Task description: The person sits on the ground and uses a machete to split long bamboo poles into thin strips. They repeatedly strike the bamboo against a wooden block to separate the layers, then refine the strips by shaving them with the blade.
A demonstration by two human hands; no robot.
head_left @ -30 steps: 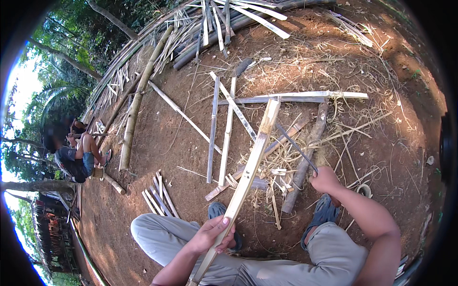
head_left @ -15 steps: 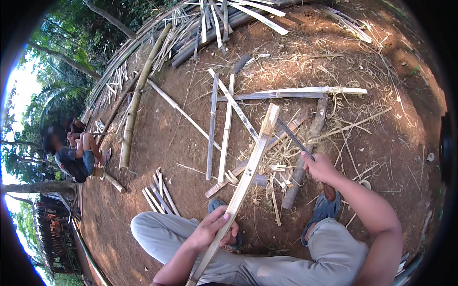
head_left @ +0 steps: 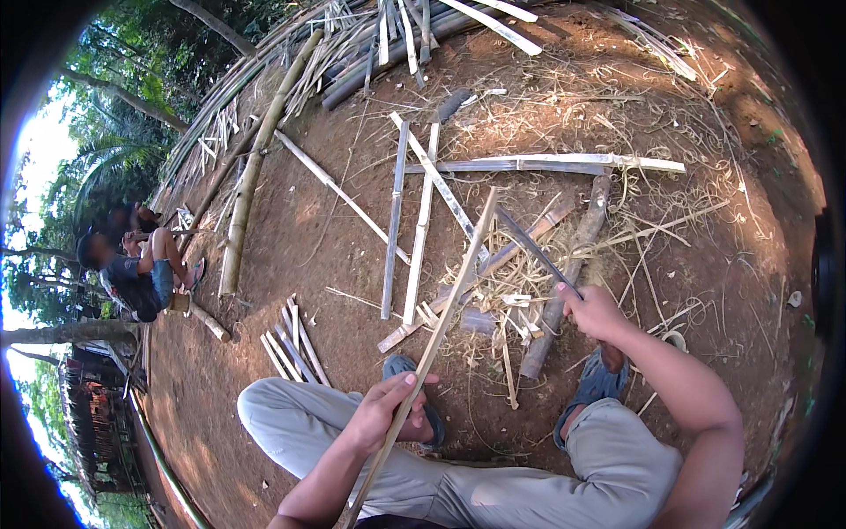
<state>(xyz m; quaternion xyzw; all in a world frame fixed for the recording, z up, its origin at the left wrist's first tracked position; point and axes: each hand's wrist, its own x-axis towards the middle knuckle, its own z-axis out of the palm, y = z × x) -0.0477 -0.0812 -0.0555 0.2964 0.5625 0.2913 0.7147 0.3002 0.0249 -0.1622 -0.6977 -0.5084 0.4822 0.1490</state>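
While the person sits on bare red earth with both knees bent, the left hand [head_left: 388,413] is wrapped shut around a long split bamboo strip [head_left: 445,304], fingers curled over it and thumb across the top; the strip runs from below that hand, past the left knee, up and away to a tip well beyond the fingers, tilted to the right. Further right, the right hand [head_left: 597,313] is clenched on the handle of a long dark blade [head_left: 533,249], which reaches up and leftward from the fist so that its far end lies just beside the upper part of the strip; whether blade and strip touch cannot be told. Just under and ahead of the right hand lies a thick grey log [head_left: 568,286], with pale shavings [head_left: 502,304] heaped between it and the strip; below each hand a blue sandal [head_left: 599,388] shows on a foot. Beyond both hands several split bamboo slats [head_left: 421,220] lie crossed on the ground, and further out a pile of long poles [head_left: 352,53]; to the left of the left hand a small bundle of short sticks [head_left: 291,348] rests near the knee; far off on that side another person [head_left: 132,273] sits on the ground.
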